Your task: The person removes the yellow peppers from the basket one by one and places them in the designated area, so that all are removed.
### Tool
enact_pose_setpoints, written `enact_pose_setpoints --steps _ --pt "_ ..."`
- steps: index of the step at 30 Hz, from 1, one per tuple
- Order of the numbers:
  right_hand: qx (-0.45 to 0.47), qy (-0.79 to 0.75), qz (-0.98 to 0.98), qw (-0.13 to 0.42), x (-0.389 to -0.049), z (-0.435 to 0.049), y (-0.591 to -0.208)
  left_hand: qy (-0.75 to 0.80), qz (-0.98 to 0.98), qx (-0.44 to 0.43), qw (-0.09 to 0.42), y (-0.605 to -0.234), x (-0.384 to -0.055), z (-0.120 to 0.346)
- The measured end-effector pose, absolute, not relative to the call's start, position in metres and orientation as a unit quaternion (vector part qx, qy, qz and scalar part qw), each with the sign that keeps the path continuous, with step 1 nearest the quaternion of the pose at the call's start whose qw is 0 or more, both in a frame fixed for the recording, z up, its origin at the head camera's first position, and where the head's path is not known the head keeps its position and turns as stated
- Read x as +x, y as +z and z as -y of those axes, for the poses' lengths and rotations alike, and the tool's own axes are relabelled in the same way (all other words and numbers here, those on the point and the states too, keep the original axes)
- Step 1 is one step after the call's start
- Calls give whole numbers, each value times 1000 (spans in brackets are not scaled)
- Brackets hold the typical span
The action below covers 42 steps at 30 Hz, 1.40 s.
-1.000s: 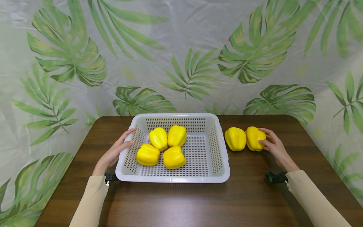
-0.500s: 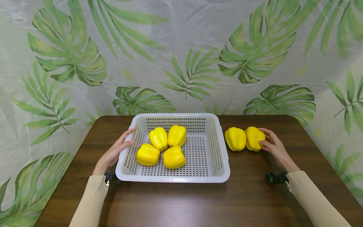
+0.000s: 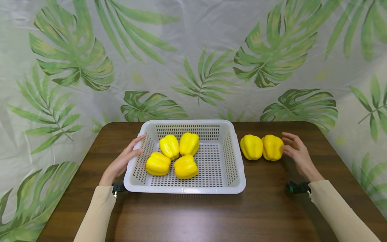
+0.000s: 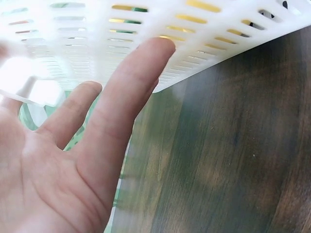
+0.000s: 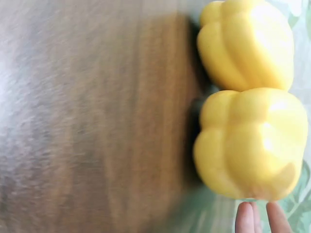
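Note:
In the head view, my left hand (image 3: pixel 120 163) rests against the left side of a white perforated plastic basket (image 3: pixel 183 190), its fingertips at the rim. The left wrist view shows this hand (image 4: pixel 82 131) with its fingers extended along the slotted basket wall (image 4: pixel 146 29). Several yellow bell peppers (image 3: pixel 185 167) lie inside the basket. To its right, two more stand side by side on the table: a near-basket pepper (image 3: pixel 252 147) and an outer pepper (image 3: pixel 272 148). My right hand (image 3: pixel 299 154) is just right of the outer pepper, fingers extended and spread, holding nothing.
The dark brown wooden table (image 3: pixel 187 218) carries everything, with its back edge just behind the basket. A grey-white cloth with green leaves (image 3: pixel 205 40) hangs behind. A black strap (image 3: pixel 297 187) sits on the right wrist.
My right hand has released the outer pepper and drawn a little to the right, while that pepper stays beside its neighbour. My left hand and the basket keep their place.

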State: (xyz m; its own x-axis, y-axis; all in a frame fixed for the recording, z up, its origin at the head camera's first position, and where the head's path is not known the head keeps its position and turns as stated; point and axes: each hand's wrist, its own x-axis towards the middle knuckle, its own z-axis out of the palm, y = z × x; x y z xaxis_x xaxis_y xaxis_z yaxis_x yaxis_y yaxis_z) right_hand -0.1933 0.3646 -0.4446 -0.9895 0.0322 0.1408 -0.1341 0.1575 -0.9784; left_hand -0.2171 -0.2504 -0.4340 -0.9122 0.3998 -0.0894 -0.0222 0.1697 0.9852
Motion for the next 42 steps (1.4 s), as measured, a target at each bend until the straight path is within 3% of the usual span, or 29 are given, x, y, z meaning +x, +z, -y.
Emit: enact_pose_setpoints --steps 17,42 --pt "99 728 670 108 -198 -349 -416 634 -744 128 165 -434 -216 251" --pt "131 696 706 -15 -204 -258 -376 634 -744 131 164 -435 -216 251"
